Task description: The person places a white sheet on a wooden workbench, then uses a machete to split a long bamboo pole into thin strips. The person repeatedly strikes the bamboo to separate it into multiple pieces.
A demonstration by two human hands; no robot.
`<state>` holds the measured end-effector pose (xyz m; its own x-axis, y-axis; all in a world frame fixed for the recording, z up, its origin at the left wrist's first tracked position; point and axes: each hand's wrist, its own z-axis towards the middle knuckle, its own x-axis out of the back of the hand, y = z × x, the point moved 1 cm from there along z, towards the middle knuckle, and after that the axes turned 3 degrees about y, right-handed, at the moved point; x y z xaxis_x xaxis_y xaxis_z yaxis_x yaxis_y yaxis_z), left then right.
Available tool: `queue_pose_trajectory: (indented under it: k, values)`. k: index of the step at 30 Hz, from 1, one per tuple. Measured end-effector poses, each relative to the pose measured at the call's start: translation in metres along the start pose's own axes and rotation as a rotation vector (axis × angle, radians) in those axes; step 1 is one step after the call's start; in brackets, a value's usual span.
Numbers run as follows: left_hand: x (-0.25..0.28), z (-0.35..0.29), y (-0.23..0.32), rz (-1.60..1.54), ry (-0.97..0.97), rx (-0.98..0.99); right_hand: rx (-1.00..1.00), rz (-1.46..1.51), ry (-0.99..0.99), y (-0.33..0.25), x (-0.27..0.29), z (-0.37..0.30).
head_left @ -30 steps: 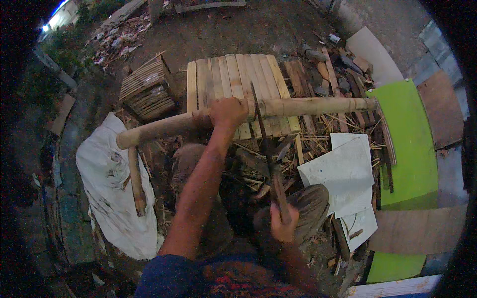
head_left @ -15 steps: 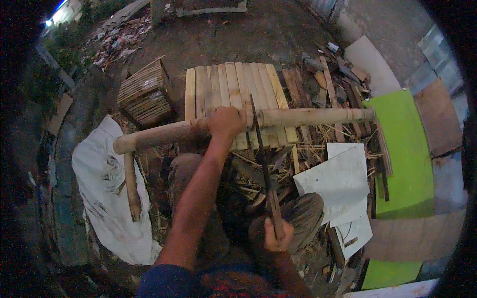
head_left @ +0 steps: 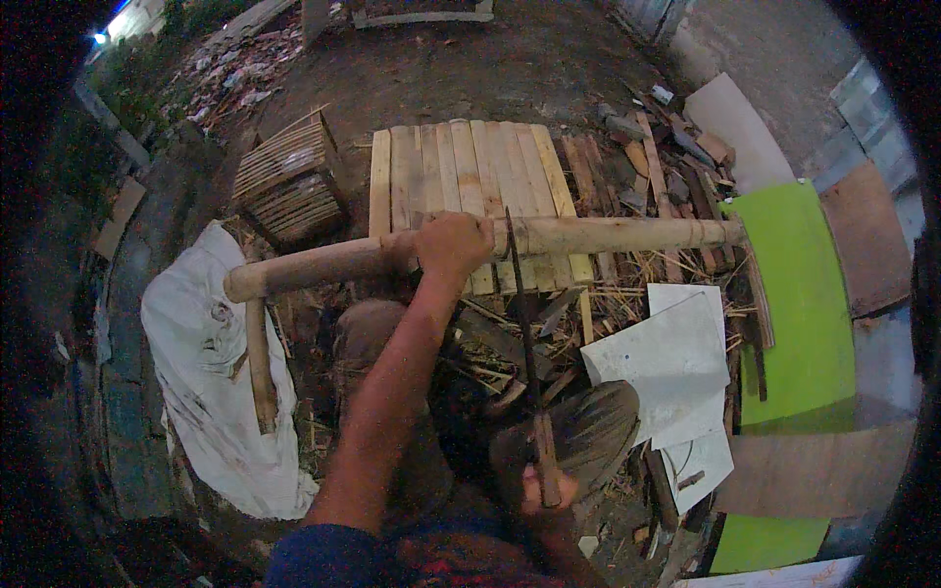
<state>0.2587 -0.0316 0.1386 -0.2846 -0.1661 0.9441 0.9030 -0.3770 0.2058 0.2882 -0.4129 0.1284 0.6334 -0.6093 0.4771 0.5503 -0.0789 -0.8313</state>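
A thick bamboo pole [head_left: 627, 234] lies crosswise in front of me, with a shorter leg piece [head_left: 260, 367] hanging down near its left end. My left hand [head_left: 454, 245] is closed over the pole around its middle. Just right of that hand, the thin dark blade of a saw [head_left: 527, 338] crosses the pole, its tip reaching past the far side. The blade shows almost edge-on, so its teeth cannot be made out. My right hand [head_left: 546, 493] grips the saw's wooden handle low down, close to my right knee.
Beyond the pole stands a slatted wooden top [head_left: 461, 167], with a slatted crate [head_left: 289, 181] to its left. A white sack [head_left: 211, 392] lies at left. Wood scraps [head_left: 676, 167], white sheets [head_left: 667, 363] and a bright green panel [head_left: 794, 294] are on the right.
My right hand has drawn the saw back toward me, and the blade's tip now sits nearer to the pole. My left hand keeps its hold on the bamboo.
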Motion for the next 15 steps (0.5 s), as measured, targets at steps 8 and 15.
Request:
queue_pose_trajectory:
  k: [8, 15]
  values:
    - [0.009, -0.001, 0.014, -0.067, -0.078, -0.023, -0.144, 0.225, 0.095, -0.011, -0.080, 0.187]
    - [0.014, 0.002, 0.003, -0.052, -0.055, -0.003, -0.173, 0.210, 0.099, -0.031, -0.002, 0.007]
